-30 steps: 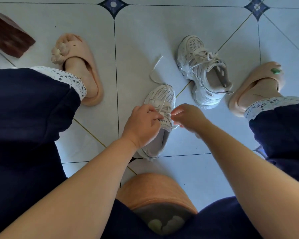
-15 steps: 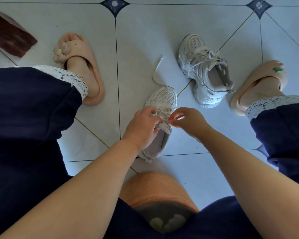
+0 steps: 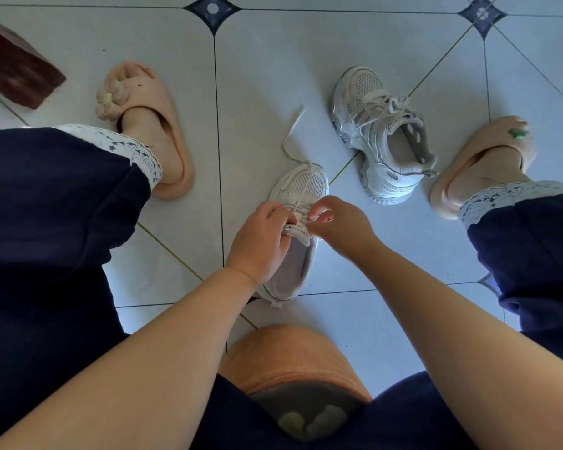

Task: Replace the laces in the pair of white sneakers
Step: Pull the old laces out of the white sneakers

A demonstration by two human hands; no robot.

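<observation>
Head view, looking straight down: both bare forearms reach forward from the bottom corners and meet over the near sneaker [image 3: 301, 190], which sits upright on the tiled floor [image 3: 273, 60] between the knees, toe pointing away. Left hand [image 3: 260, 241] lies knuckles-up over the shoe's left side, wrist bent slightly, fingers curled down and pinched together on the lace [image 3: 293, 134] at the eyelets. Right hand [image 3: 338, 222] comes in from the other side, thumb and forefinger closed at the lace crossing by the tongue; exactly what sits between those two fingertips is too small to make out. A loose lace end runs up from the hands over the mesh toe and trails onto the tile beyond it.

Second sneaker [image 3: 384, 134] lies well apart to the upper right, tilted onto its side, opening facing the camera, laces bunched in a tangle over the tongue; whether they are tied I cannot tell.

Hidden bits: the left hand covers most of the near shoe's left eyelet row and part of the opening. Both legs, in dark trousers with white lace trim, are cut by the frame edges. Each foot wears a pink slide, left [image 3: 150, 125] and right [image 3: 481, 164]. A brown block [image 3: 17, 69] is clipped by the upper left edge.
</observation>
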